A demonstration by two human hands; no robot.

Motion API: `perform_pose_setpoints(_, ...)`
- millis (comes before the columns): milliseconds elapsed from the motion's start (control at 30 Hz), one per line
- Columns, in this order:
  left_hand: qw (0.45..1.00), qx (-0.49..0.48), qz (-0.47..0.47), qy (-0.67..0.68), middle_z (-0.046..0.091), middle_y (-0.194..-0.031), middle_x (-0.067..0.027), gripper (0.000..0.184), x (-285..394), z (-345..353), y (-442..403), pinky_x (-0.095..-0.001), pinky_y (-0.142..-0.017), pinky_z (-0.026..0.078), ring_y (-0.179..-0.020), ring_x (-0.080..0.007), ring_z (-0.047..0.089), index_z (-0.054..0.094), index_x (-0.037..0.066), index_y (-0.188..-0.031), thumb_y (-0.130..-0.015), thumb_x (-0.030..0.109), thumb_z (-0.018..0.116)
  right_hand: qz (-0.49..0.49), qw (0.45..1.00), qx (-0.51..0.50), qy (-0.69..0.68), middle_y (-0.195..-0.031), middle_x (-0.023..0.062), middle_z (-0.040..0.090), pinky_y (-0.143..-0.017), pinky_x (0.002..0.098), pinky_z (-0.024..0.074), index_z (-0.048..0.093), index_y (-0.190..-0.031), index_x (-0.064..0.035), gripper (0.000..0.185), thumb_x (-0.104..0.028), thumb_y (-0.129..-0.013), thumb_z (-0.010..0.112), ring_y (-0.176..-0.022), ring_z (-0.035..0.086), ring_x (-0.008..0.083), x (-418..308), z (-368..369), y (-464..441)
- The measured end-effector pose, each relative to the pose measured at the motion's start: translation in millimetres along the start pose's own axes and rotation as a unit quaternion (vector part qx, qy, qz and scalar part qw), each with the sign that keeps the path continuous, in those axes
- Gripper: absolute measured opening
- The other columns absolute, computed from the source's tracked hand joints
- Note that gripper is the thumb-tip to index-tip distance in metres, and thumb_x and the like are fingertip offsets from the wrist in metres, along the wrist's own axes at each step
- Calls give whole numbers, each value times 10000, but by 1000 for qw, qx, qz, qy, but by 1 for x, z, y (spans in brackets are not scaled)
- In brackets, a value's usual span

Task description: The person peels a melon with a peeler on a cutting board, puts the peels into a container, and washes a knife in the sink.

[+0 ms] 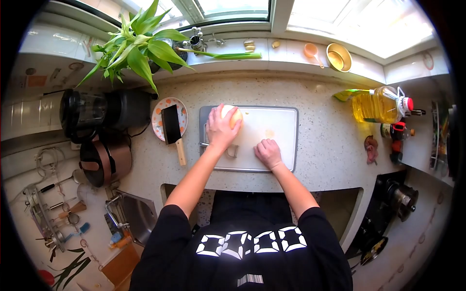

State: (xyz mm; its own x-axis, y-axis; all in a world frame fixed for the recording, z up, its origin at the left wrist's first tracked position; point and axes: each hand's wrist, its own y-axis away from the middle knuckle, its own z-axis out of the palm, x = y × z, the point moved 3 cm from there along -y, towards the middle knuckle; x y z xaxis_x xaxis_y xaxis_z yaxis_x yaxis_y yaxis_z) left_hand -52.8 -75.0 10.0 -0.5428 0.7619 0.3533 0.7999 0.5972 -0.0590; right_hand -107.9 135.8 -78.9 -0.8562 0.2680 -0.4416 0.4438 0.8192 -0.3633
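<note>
My left hand (pixel 222 127) is wrapped round a pale yellow, round fruit or vegetable (pixel 233 115) at the upper left of the white cutting board (pixel 284 116); its exact kind is unclear. My right hand (pixel 268 153) rests on the right half of the board with its fingers curled under. Whatever it holds, if anything, is hidden. Partly beneath my left wrist lies a metal peeler (pixel 232 151). A small pale wet patch or scrap shows just above my right hand. Left of the board, a cleaver (pixel 172 127) with a wooden handle lies across a patterned plate (pixel 157 121).
At the left stand a black appliance (pixel 128 109) and a brown cooker (pixel 107 160), with a sink (pixel 138 213) below. An oil jug (pixel 376 105) stands at the right near a stove (pixel 383 213). A plant (pixel 141 48), green stalk (pixel 228 53) and gold bowl (pixel 339 57) line the sill.
</note>
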Motion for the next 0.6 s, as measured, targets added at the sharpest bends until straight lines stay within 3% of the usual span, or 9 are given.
perform_pose_setpoints(100,994,65,74,-56,563,-1446,-113,386,11,-5,-1,-660,-1080,411,-1355,-418,496,738,252,-1237,-874,383,722,-9,999,30,16,-681,68,524,-591,391,471,510,-665,-116,244,-110,-759,735,-648,578,257,-2,-2,1)
perform_pose_setpoints(267,979,27,200,-27,703,-1080,-85,191,39,-6,-11,-683,-1125,347,-1216,-419,588,747,189,-961,-770,205,750,21,999,46,-5,-600,70,512,-521,406,470,483,-602,-123,294,-113,-760,732,-543,570,274,2,-1,5)
perform_pose_setpoints(367,972,14,229,-44,713,-967,-77,119,50,4,-24,-683,-1167,287,-1188,-383,613,755,171,-876,-759,169,737,176,979,103,-9,-620,96,571,-511,404,476,531,-608,-108,258,-124,-765,735,-538,579,302,16,-12,9)
perform_pose_setpoints(400,970,6,235,-54,713,-947,-77,107,54,9,-29,-682,-1181,267,-1185,-367,618,761,168,-864,-762,163,730,258,959,115,-30,-633,82,613,-503,373,463,592,-652,-79,252,-152,-845,735,-534,582,260,27,-16,16)
perform_pose_setpoints(433,965,-67,226,-113,724,-982,-83,121,61,14,-35,-679,-1189,254,-1193,-347,613,771,153,-892,-782,164,721,376,903,144,-149,-629,66,598,-504,371,458,591,-669,-64,271,-182,-878,716,-534,577,238,37,-20,21)
perform_pose_setpoints(500,929,-210,204,-228,745,-1053,-93,160,75,25,-47,-675,-1206,226,-1210,-308,604,793,123,-947,-823,166,702,572,707,192,-368,-622,34,567,-506,368,448,590,-704,-34,329,-242,-944,679,-532,568,195,53,-22,39)
perform_pose_setpoints(533,916,-227,216,-252,748,-1071,-97,168,80,35,-51,-673,-1197,237,-1211,-305,607,791,117,-965,-845,161,682,605,626,241,-429,-669,7,554,-503,334,420,614,-766,-28,298,-231,-983,641,-550,517,129,57,-22,43)
perform_pose_setpoints(600,886,-260,238,-302,753,-1107,-103,190,81,62,-54,-669,-1179,258,-1213,-298,615,788,106,-1001,-889,152,642,640,535,273,-479,-686,16,567,-508,326,403,625,-789,-26,264,-210,-977,645,-549,488,122,61,-26,53)
